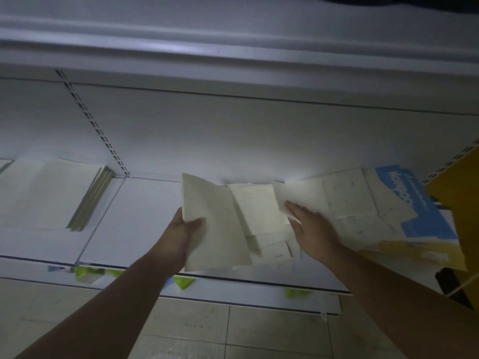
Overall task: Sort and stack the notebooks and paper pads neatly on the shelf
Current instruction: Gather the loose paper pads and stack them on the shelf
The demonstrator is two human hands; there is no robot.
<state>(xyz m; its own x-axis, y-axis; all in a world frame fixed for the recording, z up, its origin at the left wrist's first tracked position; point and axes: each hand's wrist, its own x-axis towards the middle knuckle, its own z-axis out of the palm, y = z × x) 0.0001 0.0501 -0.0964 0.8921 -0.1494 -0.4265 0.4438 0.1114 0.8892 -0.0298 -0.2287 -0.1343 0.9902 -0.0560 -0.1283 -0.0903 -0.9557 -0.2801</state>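
My left hand (181,229) grips a pale cream paper pad (212,224) by its left edge, thumb on top, and holds it tilted above the white shelf (140,216). My right hand (313,229) lies flat with straight fingers on a loose spread of pale pads (344,203) at the middle right. A smaller pad (256,208) lies between the two hands. A blue notebook (414,206) sits at the right end of the spread. A neat stack of notebooks (51,193) rests on the shelf at the left.
A yellow cardboard box (461,198) crowds the right edge. A slotted upright (90,120) runs down the back panel. Green and blue price tags (88,273) hang on the shelf's front rail. Tiled floor (233,330) lies below.
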